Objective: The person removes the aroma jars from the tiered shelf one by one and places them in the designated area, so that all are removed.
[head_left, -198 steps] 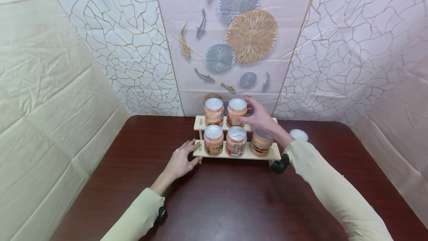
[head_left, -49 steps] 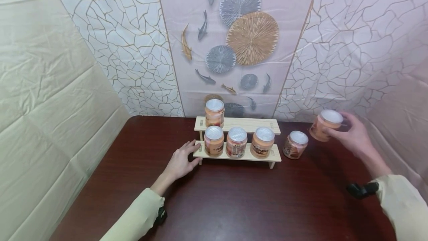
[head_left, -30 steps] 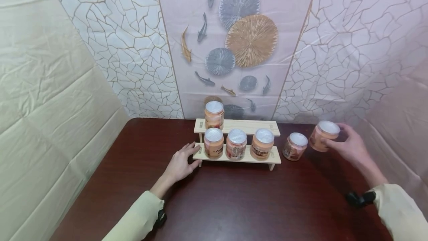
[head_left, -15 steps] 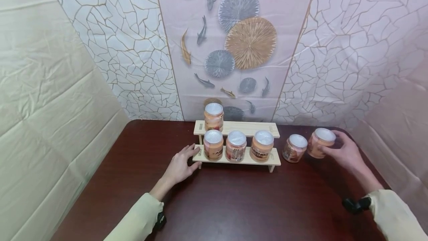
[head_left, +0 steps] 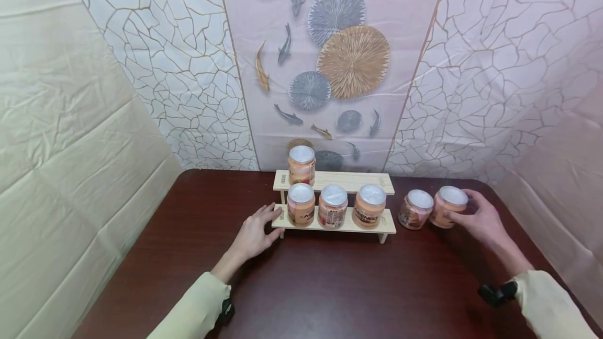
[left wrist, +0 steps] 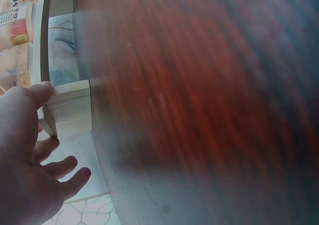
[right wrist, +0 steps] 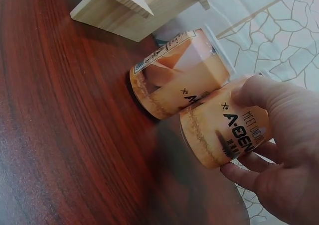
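**Right hand wraps a jar beside the rack; left hand steadies the shelf**

Right hand (head_left: 476,218) has thumb and fingers curled round the held jar (head_left: 447,207), which stands on the dark table (head_left: 330,286) at about 3 o'clock from the wooden rack (head_left: 383,221). The right-wrist view shows the thumb across the label and the fingers round the far side, with the base down at the tabletop. Just beside it, at 9 o'clock and touching or nearly so, stands a second loose jar (head_left: 415,209).

Left hand (head_left: 252,232) lies flat on the table with relaxed, straight fingers, their tips against the rack's lower shelf end at its 9 o'clock side; it holds nothing.

On the rack, the lower shelf carries three jars (head_left: 333,206) in a row, and the upper shelf carries a single jar (head_left: 301,164) at its left end.

The held jar looks rigid, with a smooth printed label and a flat pale lid; whether glass or plastic I cannot tell. It probably has moderate weight and a slightly slick wall. The mid-body looks like the soundest place to take it, thumb opposite fingers, well below the lid. Care is likely needed not to knock its neighbour.
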Motion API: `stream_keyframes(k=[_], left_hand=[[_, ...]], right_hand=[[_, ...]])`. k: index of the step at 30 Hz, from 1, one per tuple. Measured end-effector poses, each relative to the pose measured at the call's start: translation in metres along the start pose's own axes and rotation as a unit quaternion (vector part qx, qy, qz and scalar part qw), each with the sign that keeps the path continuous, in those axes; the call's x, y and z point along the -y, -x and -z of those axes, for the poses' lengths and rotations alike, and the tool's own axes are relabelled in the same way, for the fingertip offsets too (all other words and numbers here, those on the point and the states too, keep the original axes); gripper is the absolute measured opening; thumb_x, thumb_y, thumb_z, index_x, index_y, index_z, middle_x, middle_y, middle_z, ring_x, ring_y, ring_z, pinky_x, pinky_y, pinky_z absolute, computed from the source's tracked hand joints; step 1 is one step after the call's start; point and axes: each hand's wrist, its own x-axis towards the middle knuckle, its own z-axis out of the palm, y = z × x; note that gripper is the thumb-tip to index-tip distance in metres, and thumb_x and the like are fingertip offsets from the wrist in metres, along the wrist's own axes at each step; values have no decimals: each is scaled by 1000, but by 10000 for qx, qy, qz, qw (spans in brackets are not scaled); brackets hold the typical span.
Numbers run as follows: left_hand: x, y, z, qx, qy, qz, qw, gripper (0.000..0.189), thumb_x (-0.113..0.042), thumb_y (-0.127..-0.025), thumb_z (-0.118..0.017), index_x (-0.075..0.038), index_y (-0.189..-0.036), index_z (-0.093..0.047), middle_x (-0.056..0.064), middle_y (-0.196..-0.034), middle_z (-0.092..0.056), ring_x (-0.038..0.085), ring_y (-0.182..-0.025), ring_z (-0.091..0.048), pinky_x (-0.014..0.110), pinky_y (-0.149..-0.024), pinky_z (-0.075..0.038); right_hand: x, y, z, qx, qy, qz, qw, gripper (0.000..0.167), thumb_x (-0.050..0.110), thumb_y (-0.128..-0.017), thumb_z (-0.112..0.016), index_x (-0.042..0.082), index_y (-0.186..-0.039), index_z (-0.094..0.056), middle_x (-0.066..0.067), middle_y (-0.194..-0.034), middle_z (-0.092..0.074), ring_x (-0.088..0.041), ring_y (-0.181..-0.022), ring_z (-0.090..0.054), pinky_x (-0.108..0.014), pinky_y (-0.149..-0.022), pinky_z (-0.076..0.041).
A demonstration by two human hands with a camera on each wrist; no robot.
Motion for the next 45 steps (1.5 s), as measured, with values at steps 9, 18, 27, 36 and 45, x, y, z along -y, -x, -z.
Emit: stream_keyframes(k=[9, 18, 27, 36, 45], left_hand=[[0, 0, 1, 29, 28, 15, 10000, 50, -21, -86, -80, -3, -131, -66, 25, -138, -55, 49, -126, -50, 63, -96, -44], [0, 1, 1, 29, 27, 4, 10000, 51, -21, -86, -80, -3, -131, -66, 25, -138, -55, 48, -126, -51, 62, -98, -44], [-2, 2, 2, 24, 43, 13, 10000, 50, -20, -86, -80, -3, -131, -66, 25, -138, -56, 48, -126, -51, 62, -98, -44], [-2, 1, 1, 62, 65, 7, 10000, 50, -20, -87, -79, -3, -132, -65, 25, -138, -55, 49, -126, -50, 65, -96, -43], [-1, 0, 2, 57, 4, 24, 10000, 50, -21, -87, -79, -3, -132, -65, 24, -139, -55, 48, -127, -50, 64, -97, -43]], right_hand=[[-3, 1, -5, -50, -60, 25, 10000, 74, 14, -84, -81, -16, -138, -39, -43, -125, -50, -51, -108, -54, -21, -73, -37], [-6, 3, -10, 17, -178, -20, 9998, 74, 11, -83, -80, -17, -137, -38, -44, -126, -48, -53, -109, -53, -19, -73, -38], [-9, 3, -13, 75, -213, -15, 9997, 73, 10, -83, -80, -17, -136, -38, -43, -126, -49, -53, -110, -53, -11, -71, -36], [-14, 4, -16, 123, -348, -15, 9993, 72, 8, -84, -80, -17, -137, -37, -43, -128, -48, -53, -112, -52, -8, -71, -36], [-15, 3, -16, 178, -416, -36, 9990, 74, 8, -85, -79, -17, -138, -35, -44, -129, -45, -55, -113, -50, -8, -69, -36]])
